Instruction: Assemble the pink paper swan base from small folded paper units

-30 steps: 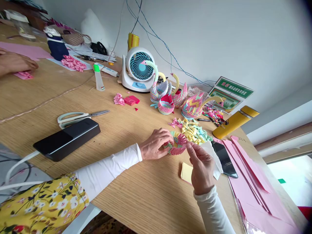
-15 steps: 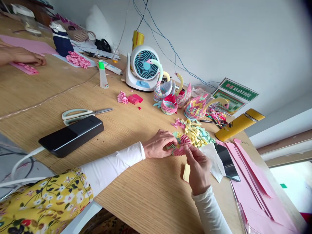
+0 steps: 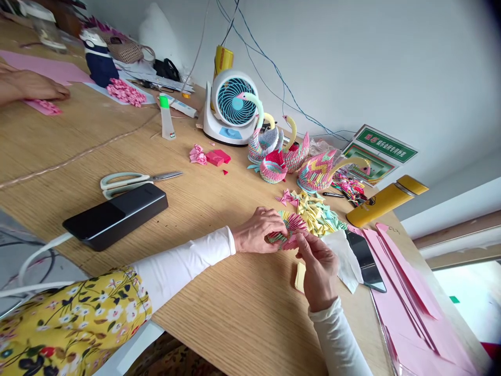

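Between my hands is a round ring of folded paper pieces, pink, yellow and green. My left hand is closed round its left side, fingers curled over the rim. At its right edge my right hand pinches with thumb and forefinger; whether a separate piece is between those fingertips is too small to tell. Just behind lies a pile of loose folded paper triangles, yellow and green, with a few pink ones. Under my right hand's left side sits a small pale yellow block.
Paper swans stand behind the pile, near a small fan. Right lie a white tissue, a phone, pink sheets and a yellow flask. Left are scissors and a black device. Another person's hand works far left.
The paper ring has tilted slightly in my left hand, showing more of its opening. My right hand stays at its right edge. The other person's hand has shifted slightly.
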`<action>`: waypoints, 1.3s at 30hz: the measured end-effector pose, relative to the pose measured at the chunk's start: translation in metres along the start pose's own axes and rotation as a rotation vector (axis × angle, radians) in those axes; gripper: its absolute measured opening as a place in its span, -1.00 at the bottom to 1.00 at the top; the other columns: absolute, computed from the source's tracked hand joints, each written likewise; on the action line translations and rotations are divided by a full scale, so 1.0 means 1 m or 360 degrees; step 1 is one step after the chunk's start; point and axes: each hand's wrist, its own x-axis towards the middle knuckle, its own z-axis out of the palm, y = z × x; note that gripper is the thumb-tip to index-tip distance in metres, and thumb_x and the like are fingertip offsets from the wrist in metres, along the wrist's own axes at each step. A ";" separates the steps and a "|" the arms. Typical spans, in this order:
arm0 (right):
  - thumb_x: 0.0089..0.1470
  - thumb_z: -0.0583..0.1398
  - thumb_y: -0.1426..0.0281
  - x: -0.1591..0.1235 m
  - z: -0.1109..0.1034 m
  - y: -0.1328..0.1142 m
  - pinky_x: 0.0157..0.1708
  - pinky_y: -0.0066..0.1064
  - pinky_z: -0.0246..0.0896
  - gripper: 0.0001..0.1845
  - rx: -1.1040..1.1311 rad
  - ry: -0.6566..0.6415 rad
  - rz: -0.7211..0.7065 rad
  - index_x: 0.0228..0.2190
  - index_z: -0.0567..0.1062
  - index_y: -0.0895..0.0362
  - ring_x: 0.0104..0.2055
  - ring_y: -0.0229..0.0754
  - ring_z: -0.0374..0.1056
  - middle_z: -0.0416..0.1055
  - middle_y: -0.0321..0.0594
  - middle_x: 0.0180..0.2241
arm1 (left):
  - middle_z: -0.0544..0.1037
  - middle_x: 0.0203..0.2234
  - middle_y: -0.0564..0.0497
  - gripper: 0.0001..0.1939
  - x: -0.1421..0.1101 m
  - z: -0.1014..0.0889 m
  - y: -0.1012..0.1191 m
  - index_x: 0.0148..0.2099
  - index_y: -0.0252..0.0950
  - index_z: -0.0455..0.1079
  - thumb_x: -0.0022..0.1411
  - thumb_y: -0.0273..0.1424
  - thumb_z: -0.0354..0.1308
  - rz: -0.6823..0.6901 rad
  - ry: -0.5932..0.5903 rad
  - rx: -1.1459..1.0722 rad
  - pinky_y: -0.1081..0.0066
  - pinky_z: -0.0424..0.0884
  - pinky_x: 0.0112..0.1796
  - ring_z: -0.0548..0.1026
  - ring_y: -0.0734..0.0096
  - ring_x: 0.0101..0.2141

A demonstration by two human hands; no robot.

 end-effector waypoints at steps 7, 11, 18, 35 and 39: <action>-0.07 0.29 0.18 0.001 -0.003 -0.001 -0.53 -0.48 0.18 -0.67 -0.0042 -0.0070 -0.0055 -0.32 0.58 0.16 -0.44 -0.26 0.32 0.53 -0.16 -0.35 | 0.50 -0.31 0.05 -0.83 -0.001 0.002 -0.002 -0.25 -0.23 0.39 0.03 -0.43 0.17 -0.0008 0.0006 0.0026 0.32 0.12 -0.05 0.38 0.32 -0.12; -0.06 0.30 0.20 0.000 -0.004 -0.003 -0.52 -0.46 0.21 -0.72 -0.0096 -0.0139 -0.0118 -0.32 0.59 0.12 -0.42 -0.23 0.37 0.53 -0.18 -0.36 | 0.51 -0.33 0.05 -0.85 -0.001 0.004 -0.002 -0.26 -0.25 0.39 0.04 -0.44 0.16 0.0016 0.0033 0.0009 0.32 0.12 -0.05 0.38 0.33 -0.12; -0.04 0.29 0.20 0.000 -0.006 -0.003 -0.51 -0.43 0.22 -0.71 -0.0271 -0.0203 -0.0187 -0.30 0.60 0.12 -0.39 -0.18 0.40 0.54 -0.18 -0.35 | 0.51 -0.31 0.04 -0.85 -0.001 0.006 -0.003 -0.26 -0.25 0.38 0.05 -0.41 0.18 0.0000 0.0036 0.0040 0.31 0.14 -0.03 0.38 0.32 -0.09; 0.06 0.22 0.24 0.003 -0.009 -0.005 -0.40 -0.38 0.23 -0.76 -0.0552 -0.0340 -0.0400 -0.27 0.58 0.09 -0.33 -0.18 0.39 0.53 -0.18 -0.32 | 0.51 -0.35 0.03 -0.81 -0.001 0.003 0.005 -0.29 -0.25 0.31 -0.02 -0.53 0.14 0.0049 0.0165 0.0073 0.19 0.30 -0.09 0.43 0.23 -0.13; 0.08 0.21 0.28 0.003 -0.008 -0.008 -0.40 -0.38 0.23 -0.80 -0.0654 -0.0363 -0.0563 -0.27 0.58 0.07 -0.34 -0.19 0.38 0.53 -0.21 -0.32 | 0.48 -0.34 0.02 -0.85 -0.001 0.004 0.004 -0.30 -0.26 0.28 0.01 -0.49 0.14 -0.0024 0.0138 0.0011 0.23 0.26 -0.08 0.42 0.25 -0.14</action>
